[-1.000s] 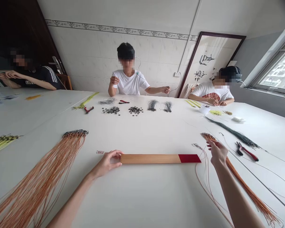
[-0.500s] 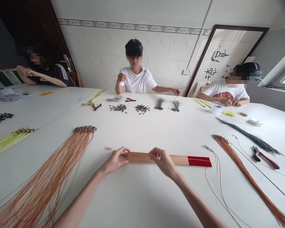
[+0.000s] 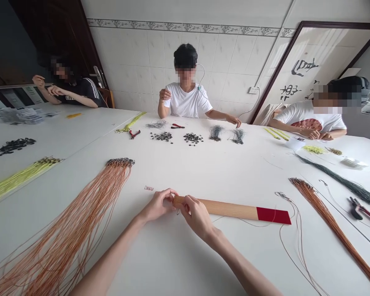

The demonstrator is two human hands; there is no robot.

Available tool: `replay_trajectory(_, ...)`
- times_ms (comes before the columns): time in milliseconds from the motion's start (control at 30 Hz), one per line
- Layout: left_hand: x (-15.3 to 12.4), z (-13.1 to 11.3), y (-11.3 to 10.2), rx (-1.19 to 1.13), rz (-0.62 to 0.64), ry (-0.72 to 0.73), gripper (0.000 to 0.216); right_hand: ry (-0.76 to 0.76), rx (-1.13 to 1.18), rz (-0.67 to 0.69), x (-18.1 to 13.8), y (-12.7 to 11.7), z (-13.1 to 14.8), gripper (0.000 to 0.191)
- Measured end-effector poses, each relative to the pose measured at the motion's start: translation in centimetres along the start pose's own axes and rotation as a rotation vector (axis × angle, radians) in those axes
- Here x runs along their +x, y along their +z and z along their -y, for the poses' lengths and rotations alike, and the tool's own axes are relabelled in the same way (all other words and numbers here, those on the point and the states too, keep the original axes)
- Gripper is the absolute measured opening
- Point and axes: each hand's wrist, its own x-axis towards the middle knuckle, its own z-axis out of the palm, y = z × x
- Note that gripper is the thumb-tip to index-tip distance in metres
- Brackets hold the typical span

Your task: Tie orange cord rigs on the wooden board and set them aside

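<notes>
The left hand (image 3: 158, 205) and right hand (image 3: 197, 218) pinch the left end of a red-tipped wooden strip (image 3: 225, 210) close together, seemingly to steady it on the near part of the white table (image 3: 203, 172), though any fine wire between the fingers is hard to make out

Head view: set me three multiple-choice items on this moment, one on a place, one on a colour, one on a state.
1. Where is the right hand?
A) on the near end of the wooden strip
B) gripping pliers
C) resting on a spool

2. What colour is the strip's far end?
A) green
B) blue
C) red

3. How do the orange cords on the left lie?
A) wound on a spool
B) spread loose from a bunched end
C) cut into short bits

1: A, the hand sits at the strip's unpainted end.
2: C, a red patch covers it.
3: B, they fan out from the bunched top.
</notes>
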Motion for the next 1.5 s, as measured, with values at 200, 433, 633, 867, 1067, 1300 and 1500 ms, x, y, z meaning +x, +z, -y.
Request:
replay_trajectory(200,-0.1,0.2,-0.1,0.043,-0.011,0.018,0.028,-0.176,-0.154,0.015,-0.7,-0.6,-1.7,0.021)
replay_trajectory(433,-0.2,0.0,-0.1,0.028,-0.004,0.017,0.026,-0.154,-0.004,-0.002,-0.8,-0.7,-2.3,0.021)
replay_trajectory(633,-0.1,0.0,-0.1,-0.011,0.015,0.019,0.027,-0.169,0.122,-0.106,0.6,0.3,-1.4,0.022)
replay_trajectory(867,-0.2,0.2,-0.2,0.007,0.01,0.0,0.026,-0.267,-0.037,-0.161,2.2,1.5,-2.1,0.026)
replay_trajectory(1067,-0.2,0.2,-0.3,0.032,0.017,-0.015,0.03,-0.302,-0.119,-0.205,1.7,1.0,-3.2,0.023)
replay_trajectory(1300,-0.2,0.1,-0.4,0.029,0.019,-0.011,0.031,-0.306,-0.115,-0.219,1.4,1.1,-3.4,0.018)
replay_trajectory(1500,-0.3,-0.3,-0.5,-0.002,0.031,-0.032,0.027,-0.343,-0.096,-0.246,1.5,1.1,-3.4,0.015)
